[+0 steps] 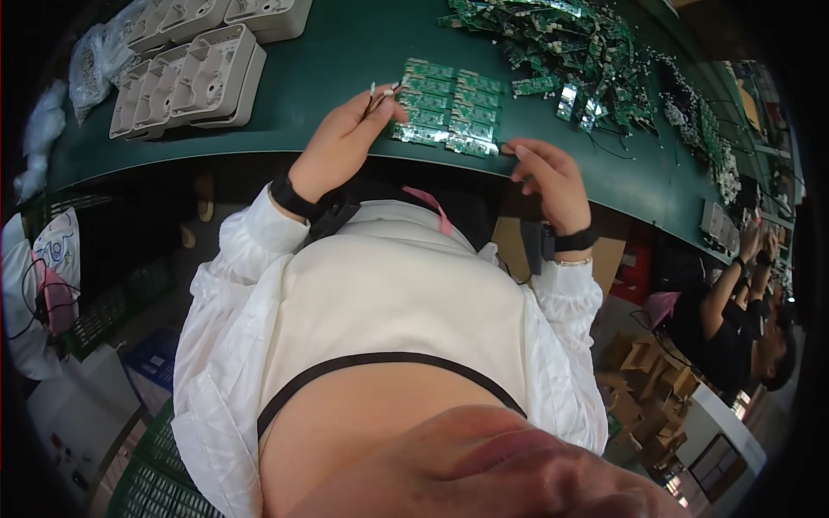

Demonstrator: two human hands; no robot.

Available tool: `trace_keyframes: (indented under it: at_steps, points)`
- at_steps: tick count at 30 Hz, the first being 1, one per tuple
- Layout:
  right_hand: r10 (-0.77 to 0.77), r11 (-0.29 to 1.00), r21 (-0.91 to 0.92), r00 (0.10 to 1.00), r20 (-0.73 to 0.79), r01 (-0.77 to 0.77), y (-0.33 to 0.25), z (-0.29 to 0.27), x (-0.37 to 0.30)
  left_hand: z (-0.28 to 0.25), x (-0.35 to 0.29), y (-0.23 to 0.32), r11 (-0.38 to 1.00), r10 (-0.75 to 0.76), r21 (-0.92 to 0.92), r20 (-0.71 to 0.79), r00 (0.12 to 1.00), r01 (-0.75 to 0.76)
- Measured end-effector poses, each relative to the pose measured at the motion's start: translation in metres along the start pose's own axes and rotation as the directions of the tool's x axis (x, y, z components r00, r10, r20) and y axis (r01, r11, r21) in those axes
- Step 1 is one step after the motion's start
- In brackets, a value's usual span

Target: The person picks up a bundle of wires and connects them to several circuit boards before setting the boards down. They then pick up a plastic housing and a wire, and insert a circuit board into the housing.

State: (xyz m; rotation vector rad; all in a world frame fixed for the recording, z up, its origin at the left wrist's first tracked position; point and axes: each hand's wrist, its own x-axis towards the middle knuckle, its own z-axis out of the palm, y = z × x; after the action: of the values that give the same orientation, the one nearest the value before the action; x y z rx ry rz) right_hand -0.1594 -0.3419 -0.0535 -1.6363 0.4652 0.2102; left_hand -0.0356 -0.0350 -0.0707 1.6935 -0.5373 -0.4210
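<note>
My left hand (pixel 344 142) is closed in a pinch on a few short dark wires with small white connectors (pixel 381 93), just left of a block of green circuit boards (pixel 452 105). The boards lie flat in two columns near the table's front edge. To the right of that block, over the edge, is my right hand (pixel 555 180). Its thumb and forefinger come together near the lower right corner of the boards; a small dark thing may be between them, too small to name.
Grey-white plastic housings (pixel 216 78) stand at the far left, beside a clear plastic bag (pixel 93 65). A heap of loose circuit boards (pixel 574 52) covers the back right. Farther right lie wired connectors (pixel 682 91). Another person (pixel 734 319) works at the right end of the green table (pixel 345 52).
</note>
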Motion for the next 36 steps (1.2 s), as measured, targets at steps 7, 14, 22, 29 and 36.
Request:
trace_keyframes:
  at_steps: [7,14,22,29,36]
  points:
    - [-0.319,0.938,-0.177,0.943,-0.093,0.3,-0.053,0.026,-0.009,-0.005,0.028,0.032,0.881,-0.036,-0.456,0.207,0.978,0.129]
    - [-0.325,0.938,0.189,0.929,0.179,0.291,-0.088,0.067,0.037,0.0,0.031,0.054,0.758,-0.165,-0.491,0.49,0.856,0.428]
    - [-0.335,0.922,0.264,0.926,0.172,0.285,-0.089,0.066,0.052,-0.011,0.044,0.044,0.743,-0.077,-0.493,0.609,0.79,0.452]
    - [-0.359,0.929,0.152,0.923,0.138,0.339,-0.092,0.067,0.066,-0.001,0.042,0.053,0.688,-0.197,-0.592,0.406,0.893,0.421]
    - [-0.362,0.932,0.03,0.928,0.088,0.361,-0.102,0.05,0.071,-0.023,0.045,0.041,0.785,-0.205,-0.48,0.395,0.896,0.391]
